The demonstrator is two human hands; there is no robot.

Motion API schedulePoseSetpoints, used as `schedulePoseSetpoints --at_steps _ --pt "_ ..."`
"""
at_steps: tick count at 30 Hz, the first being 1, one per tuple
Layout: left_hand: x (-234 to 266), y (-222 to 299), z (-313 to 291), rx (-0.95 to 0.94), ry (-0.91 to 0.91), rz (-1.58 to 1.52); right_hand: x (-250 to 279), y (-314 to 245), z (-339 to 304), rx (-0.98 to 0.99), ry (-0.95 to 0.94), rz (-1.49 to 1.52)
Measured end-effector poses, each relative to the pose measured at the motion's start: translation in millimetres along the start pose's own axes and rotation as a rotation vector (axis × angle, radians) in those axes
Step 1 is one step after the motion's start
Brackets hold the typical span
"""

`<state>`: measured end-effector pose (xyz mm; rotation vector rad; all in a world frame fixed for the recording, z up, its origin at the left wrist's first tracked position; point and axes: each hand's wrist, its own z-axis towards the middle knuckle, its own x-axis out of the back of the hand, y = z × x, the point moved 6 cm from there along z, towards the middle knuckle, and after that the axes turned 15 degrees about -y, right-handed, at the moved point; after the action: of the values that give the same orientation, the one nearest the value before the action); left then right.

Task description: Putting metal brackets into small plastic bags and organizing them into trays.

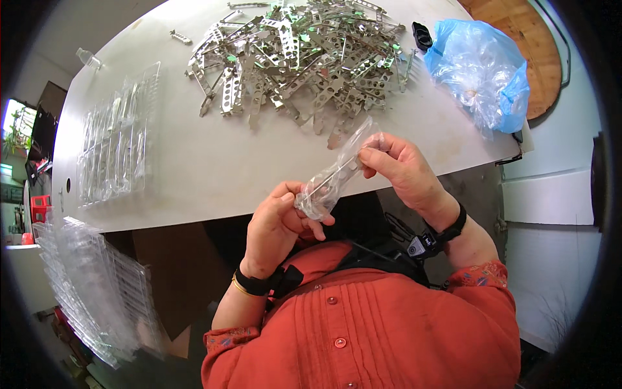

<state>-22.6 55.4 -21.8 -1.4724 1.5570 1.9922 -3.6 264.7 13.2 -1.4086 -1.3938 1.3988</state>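
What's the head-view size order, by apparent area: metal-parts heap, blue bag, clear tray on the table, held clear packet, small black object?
1. Metal-parts heap
2. Blue bag and clear tray: too alike to rank
3. Clear packet, likely enlarged by nearness
4. Small black object

Pale table [214, 162]: small clear plastic container [89, 58] near far left edge; small black object [422, 36] on far right. Beyond right edge, round-edged brown wooden panel [521, 48]. Far left: red stool [40, 209], green plant [14, 137] by bright window.
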Motion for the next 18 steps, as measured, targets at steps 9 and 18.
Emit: schedulePoseSetpoints --at_steps 9,18 --pt "4.5 4.0 -5.2 -0.106 -0.036 0.093 -0.2 2.7 0.3 -0.02 -0.011 0.025" --pt "7.4 0.2 -12.4 -0.033 0.025 0.144 -1.7 -0.4 -2.2 -0.061 -0.054 -0.134"
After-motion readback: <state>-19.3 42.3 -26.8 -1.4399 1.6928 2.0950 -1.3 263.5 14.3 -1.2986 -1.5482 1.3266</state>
